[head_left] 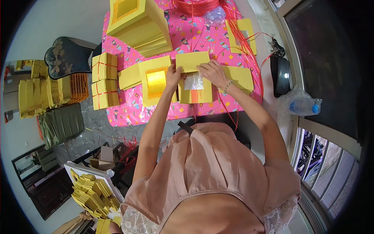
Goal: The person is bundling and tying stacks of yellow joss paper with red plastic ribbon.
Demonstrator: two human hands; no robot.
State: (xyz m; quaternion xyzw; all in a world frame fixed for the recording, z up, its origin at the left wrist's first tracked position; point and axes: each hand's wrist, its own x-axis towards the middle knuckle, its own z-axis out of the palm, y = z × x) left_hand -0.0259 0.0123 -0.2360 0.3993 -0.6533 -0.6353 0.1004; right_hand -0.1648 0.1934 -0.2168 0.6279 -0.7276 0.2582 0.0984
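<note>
A stack of yellow paper (186, 97) lies before me on the pink table, with a silver square on its top sheet and red ribbon showing at its front. Another yellow paper piece (191, 60) adjoins its far edge. My left hand (173, 77) is closed with thumb and fingers at the left edge of that far piece. Over its right corner, my right hand (213, 74) rests with fingers stretched and apart. Left of my left hand is a yellow stack with a gold square (156, 85). More yellow paper (239, 80) lies beside my right wrist, partly hidden by it.
Tall yellow paper stacks (150, 37) stand at the far left of the pink-covered table (132, 113). Bundles tied with red ribbon (105, 94) sit at its left edge. Red ribbon (243, 43) trails down the right side. A plastic bottle (306, 106) lies by the window.
</note>
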